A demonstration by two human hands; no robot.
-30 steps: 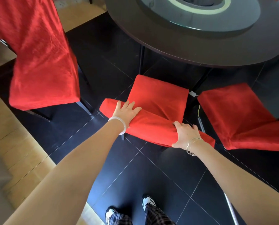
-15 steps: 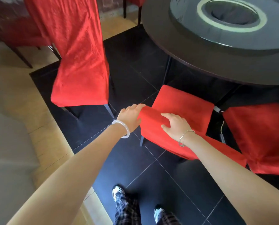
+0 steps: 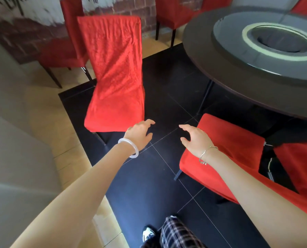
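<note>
the left hand [image 3: 140, 133] hung in the air with its fingers loosely curled, holding nothing, a white bangle [image 3: 129, 148] on its wrist. the right hand [image 3: 196, 138] was level with it and a little apart, relaxed and also holding nothing, with a thin silver bracelet [image 3: 207, 154] on its wrist. the left hand's fingertips were just beside the lower right corner of a red-covered chair [image 3: 113, 72], which stood upright on the black tiled floor [image 3: 167, 97], apart from the worktop. the right hand lay over the near left edge of a second red chair [image 3: 234, 145], whose seat was pushed partly under the round dark worktop [image 3: 202, 56]. a glass turntable [image 3: 238, 45] sat on that worktop. a third red chair [image 3: 301, 167] stood just right of the second. plaid trousers [image 3: 177, 233] and a sneaker [image 3: 148, 233] showed below.
</note>
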